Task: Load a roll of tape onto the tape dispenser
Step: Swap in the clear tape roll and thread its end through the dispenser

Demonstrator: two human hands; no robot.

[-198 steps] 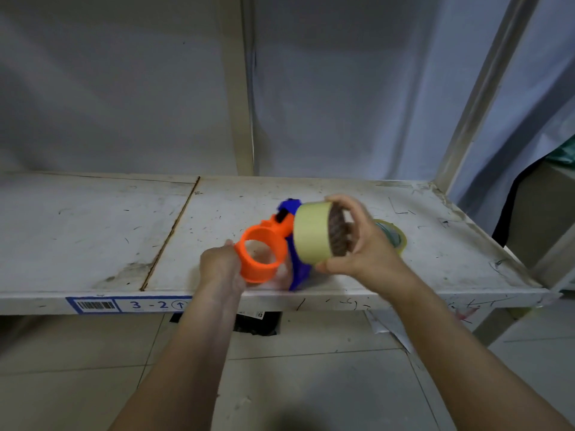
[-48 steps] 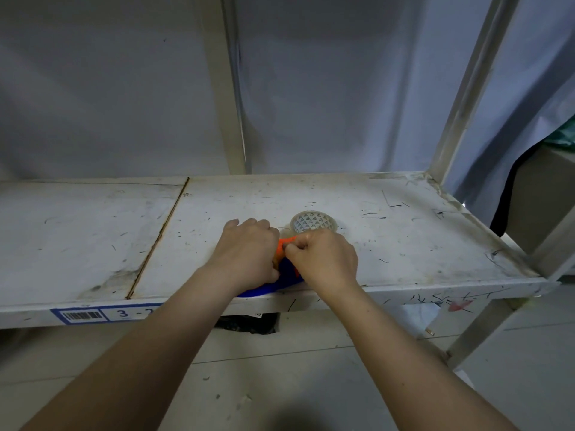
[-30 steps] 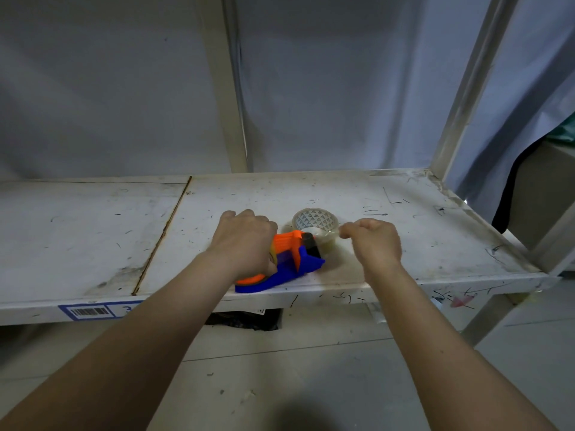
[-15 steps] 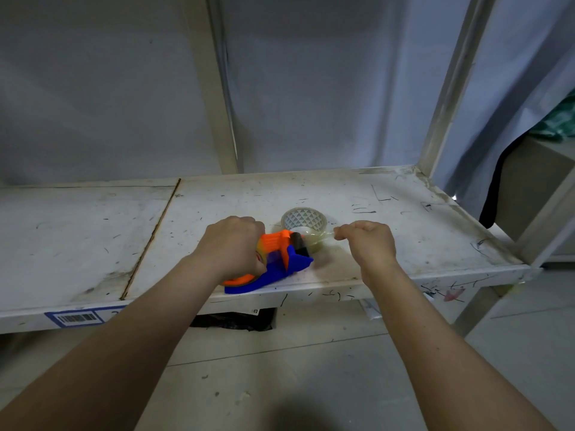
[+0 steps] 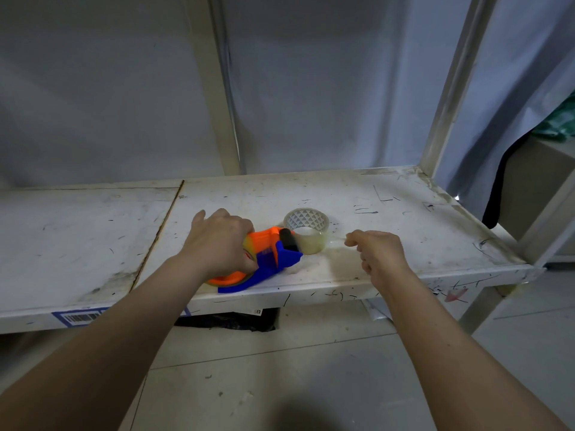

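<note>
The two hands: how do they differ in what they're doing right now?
The left hand lies palm-down over the tape dispenser, pressing it to the shelf; the right hand is off it, pinching a clear tape strip. The left covers much; the right is a loose fist. Both are bare.

The left hand (image 5: 219, 242) presses down on the orange and blue plastic tape dispenser (image 5: 264, 259), which lies near the front edge of the scuffed white metal shelf (image 5: 389, 213); the right hand (image 5: 378, 251) pinches a thin clear strip of tape (image 5: 336, 241) stretched from the dispenser's front; a clear roll of tape with a triangle-patterned core (image 5: 306, 227) stands just behind the dispenser's nose; a barcode label (image 5: 79, 318) marks the front edge toward the left.
</note>
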